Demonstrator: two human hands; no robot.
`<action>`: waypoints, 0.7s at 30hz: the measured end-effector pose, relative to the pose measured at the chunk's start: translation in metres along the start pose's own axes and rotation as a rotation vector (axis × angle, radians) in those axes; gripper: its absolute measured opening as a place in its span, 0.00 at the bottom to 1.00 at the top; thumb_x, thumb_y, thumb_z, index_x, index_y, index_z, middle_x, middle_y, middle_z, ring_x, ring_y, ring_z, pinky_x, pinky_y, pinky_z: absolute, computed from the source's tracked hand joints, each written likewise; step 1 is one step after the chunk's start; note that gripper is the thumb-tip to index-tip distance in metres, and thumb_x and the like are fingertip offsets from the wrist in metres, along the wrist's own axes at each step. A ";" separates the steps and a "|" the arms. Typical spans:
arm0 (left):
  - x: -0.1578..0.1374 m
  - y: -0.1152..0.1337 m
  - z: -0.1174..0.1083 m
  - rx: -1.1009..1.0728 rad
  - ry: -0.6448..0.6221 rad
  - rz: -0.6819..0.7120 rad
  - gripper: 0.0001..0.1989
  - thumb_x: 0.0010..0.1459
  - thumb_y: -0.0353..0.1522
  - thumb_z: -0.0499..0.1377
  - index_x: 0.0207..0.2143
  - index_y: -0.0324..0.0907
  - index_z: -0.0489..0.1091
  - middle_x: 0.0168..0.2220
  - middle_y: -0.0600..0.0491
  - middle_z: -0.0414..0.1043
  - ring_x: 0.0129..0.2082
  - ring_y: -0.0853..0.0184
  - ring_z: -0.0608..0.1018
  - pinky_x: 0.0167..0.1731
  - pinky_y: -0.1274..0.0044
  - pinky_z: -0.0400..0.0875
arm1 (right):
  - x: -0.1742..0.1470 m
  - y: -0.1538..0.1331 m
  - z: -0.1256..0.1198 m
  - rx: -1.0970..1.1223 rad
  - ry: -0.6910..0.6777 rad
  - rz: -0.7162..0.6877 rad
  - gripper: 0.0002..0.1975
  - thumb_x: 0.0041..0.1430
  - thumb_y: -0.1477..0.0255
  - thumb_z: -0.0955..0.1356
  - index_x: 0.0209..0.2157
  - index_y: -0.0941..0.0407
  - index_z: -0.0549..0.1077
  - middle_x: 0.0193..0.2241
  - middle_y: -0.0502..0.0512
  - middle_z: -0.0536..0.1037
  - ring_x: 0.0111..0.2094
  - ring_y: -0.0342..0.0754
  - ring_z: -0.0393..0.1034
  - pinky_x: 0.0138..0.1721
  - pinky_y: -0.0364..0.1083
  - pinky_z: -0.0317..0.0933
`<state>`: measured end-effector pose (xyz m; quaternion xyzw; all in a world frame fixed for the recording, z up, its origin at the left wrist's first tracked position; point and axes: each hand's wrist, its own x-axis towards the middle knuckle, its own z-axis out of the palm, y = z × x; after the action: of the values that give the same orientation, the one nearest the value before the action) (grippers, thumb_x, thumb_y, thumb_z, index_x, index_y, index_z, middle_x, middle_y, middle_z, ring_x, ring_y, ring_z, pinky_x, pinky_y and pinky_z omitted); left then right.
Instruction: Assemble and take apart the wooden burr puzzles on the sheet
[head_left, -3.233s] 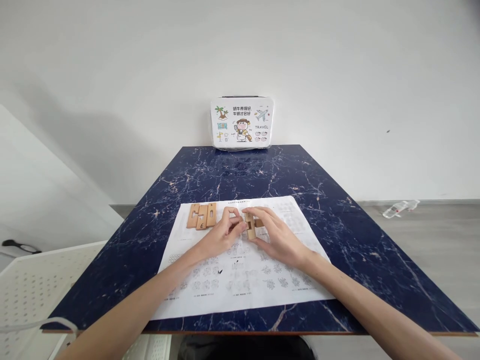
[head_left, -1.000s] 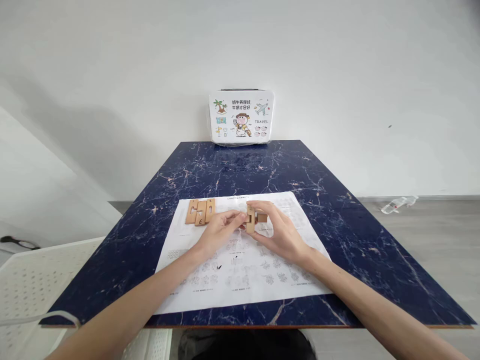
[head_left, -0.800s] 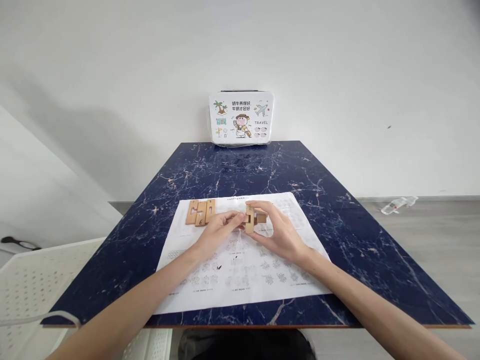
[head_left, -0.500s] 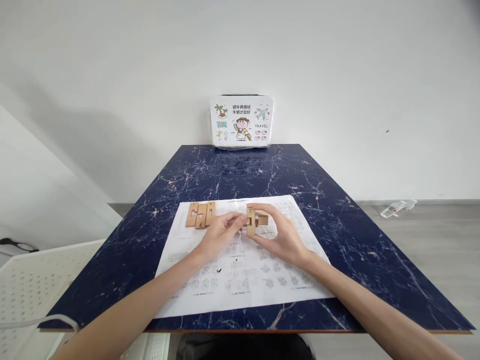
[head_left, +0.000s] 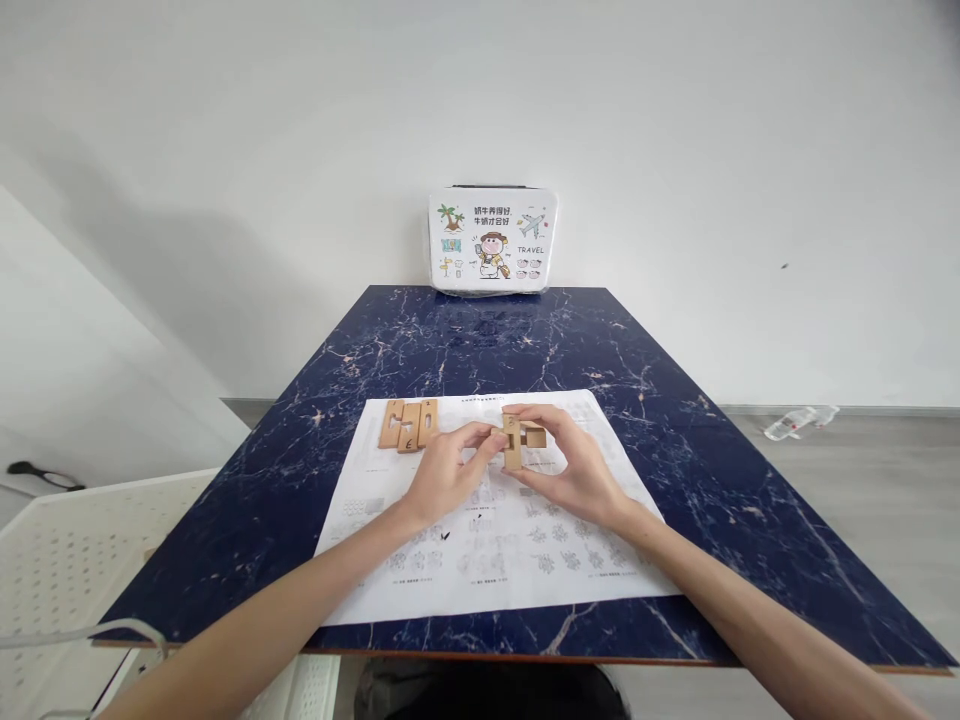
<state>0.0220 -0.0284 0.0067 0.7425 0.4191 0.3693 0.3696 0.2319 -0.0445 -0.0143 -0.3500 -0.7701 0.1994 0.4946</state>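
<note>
Two hands, one head view, both on the same joined wooden blocks (head_left: 512, 457). They sit over the far half of the paper (head_left: 360, 590), right of its middle; can't tell if they touch it. Pale, matte wood, square-cut edges. Front block stands on end with a rectangular notch mid-length and a dark mark near its top; a stubby cross piece (head_left: 535, 437) sticks out toward the table's right edge.

Left hand (head_left: 450, 470): thumb and fingers pinching the blocks at the notch side, exact contact partly hidden. Right hand (head_left: 581, 465): thumb on the near end, forefinger on the far end, fingers arched with a gap round the cross piece.

Three flat wooden pieces lie side by side at the paper's far left corner: one with an irregular cutout (head_left: 386, 438), a middle one (head_left: 409, 441) set slightly nearer with a black hand-drawn character, one with a long rounded slot (head_left: 429, 420).

Paper is thin, white, printed with small grey figures, slightly skewed to the table's near edge. Table (head_left: 487, 365) top is glossy dark blue, marble-veined. White rounded cartoon-print case (head_left: 517, 225) upright at the far edge. Off the near left corner: white perforated plastic crate (head_left: 67, 560), pale cable (head_left: 112, 627). Clear bottle (head_left: 799, 422) on the floor past the right edge.
</note>
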 end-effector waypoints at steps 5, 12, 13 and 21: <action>0.003 -0.001 -0.003 -0.074 -0.077 -0.014 0.18 0.71 0.45 0.57 0.48 0.43 0.81 0.45 0.47 0.84 0.45 0.57 0.83 0.40 0.71 0.74 | -0.003 0.004 0.001 0.059 -0.001 0.015 0.30 0.60 0.69 0.78 0.60 0.45 0.66 0.59 0.58 0.75 0.59 0.60 0.73 0.58 0.63 0.72; 0.005 -0.003 -0.007 -0.220 -0.179 -0.047 0.22 0.71 0.48 0.56 0.39 0.41 0.81 0.35 0.48 0.81 0.39 0.61 0.81 0.41 0.72 0.73 | -0.001 0.000 0.003 0.282 0.019 0.074 0.32 0.58 0.64 0.80 0.59 0.46 0.66 0.60 0.59 0.74 0.59 0.58 0.73 0.59 0.61 0.72; 0.005 -0.002 -0.008 -0.226 -0.188 -0.051 0.23 0.71 0.48 0.56 0.38 0.40 0.80 0.34 0.48 0.81 0.37 0.62 0.81 0.40 0.73 0.72 | 0.000 -0.001 0.003 0.314 0.016 0.089 0.33 0.58 0.63 0.80 0.60 0.46 0.65 0.60 0.60 0.73 0.59 0.58 0.73 0.59 0.61 0.72; 0.004 -0.010 -0.005 -0.148 -0.169 -0.055 0.19 0.70 0.47 0.58 0.42 0.42 0.80 0.41 0.46 0.84 0.41 0.58 0.83 0.42 0.69 0.75 | -0.002 -0.012 0.000 0.040 -0.012 -0.060 0.28 0.63 0.65 0.77 0.59 0.44 0.66 0.60 0.58 0.75 0.62 0.61 0.71 0.60 0.66 0.69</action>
<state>0.0160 -0.0199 0.0017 0.7301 0.3782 0.3248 0.4673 0.2285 -0.0538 -0.0074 -0.3152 -0.7792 0.2020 0.5026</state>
